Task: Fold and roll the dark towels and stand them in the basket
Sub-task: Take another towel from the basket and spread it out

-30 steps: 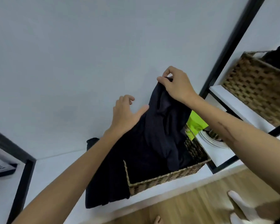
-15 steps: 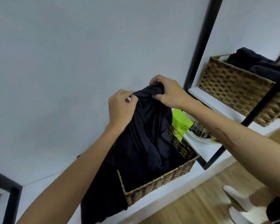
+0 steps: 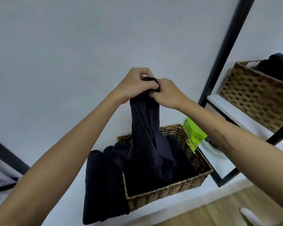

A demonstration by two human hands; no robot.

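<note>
Both hands are raised together above the wicker basket (image 3: 167, 191), side by side and touching. The left hand (image 3: 134, 84) and the right hand (image 3: 168, 93) each have fingers curled tight around the bunched top edge of a dark towel (image 3: 145, 128). The towel hangs straight down from that grip as a narrow gathered column, widening toward its lower end, which drops into the basket's interior. It is navy to near black, soft, with long vertical folds and no visible pattern. The basket sits on a white shelf (image 3: 69, 190) backed by a plain pale wall (image 3: 72, 46), and its front rim is close to the shelf's front edge. More dark cloth (image 3: 103, 185) lies against the basket's left outer wall, draped over the shelf edge; whether it is a separate towel cannot be told. Just beside the basket's right wall are a lime-green packet (image 3: 194, 132) and a round white-rimmed object (image 3: 211, 150), partly hidden by the right forearm. A black metal frame post (image 3: 224, 51) rises to the right of the hands, with open wall space between. Beyond it, a second wicker basket (image 3: 258, 97) holding dark fabric stands on a higher shelf. Wooden flooring (image 3: 203, 214) shows below the shelf edge.
</note>
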